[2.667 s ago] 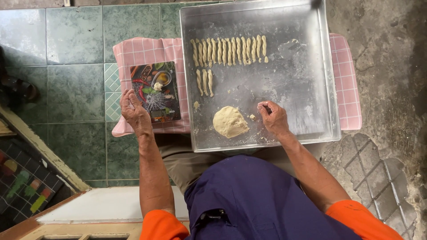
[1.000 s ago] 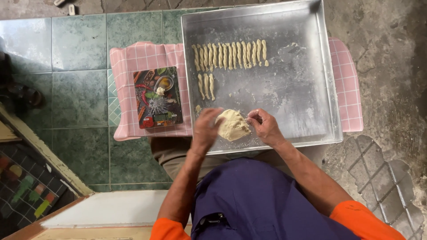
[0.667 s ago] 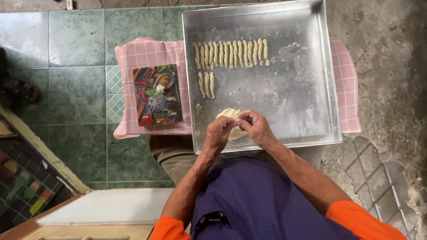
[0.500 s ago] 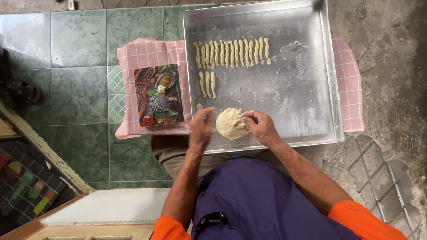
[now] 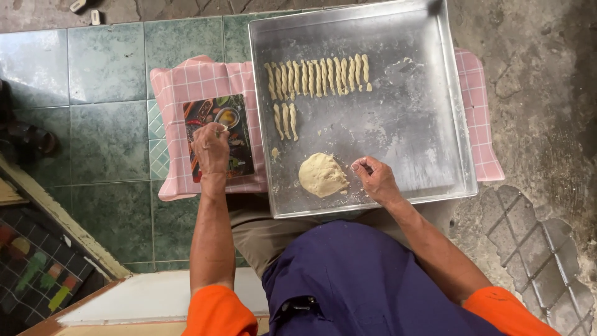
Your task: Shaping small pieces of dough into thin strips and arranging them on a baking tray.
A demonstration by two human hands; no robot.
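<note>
Green floor tiles lie under a big metal tray point(image 5: 429, 124). Left hand point(image 5: 210, 148) presses flat on a picture board point(image 5: 239, 146), pinching a small dough bit point(image 5: 222, 128). Right hand point(image 5: 375, 179) rests curled and empty beside the dough lump point(image 5: 321, 175).

Left hand point(image 5: 210, 148) covers the middle of the colourful printed rectangular board point(image 5: 219, 138); a small pale bit sits in its grip, too small to identify. Right hand point(image 5: 375, 178) has fingers curled in, so what they pinch is hidden. Large square silver metal tray point(image 5: 415, 134) hides most of the pink checked cloth point(image 5: 198, 84), and its far right corner is cut by the top edge. Dark object point(image 5: 25, 134) at the left edge is cut off, unclear. Two small items point(image 5: 85, 9) at the top edge are too small to tell.
</note>
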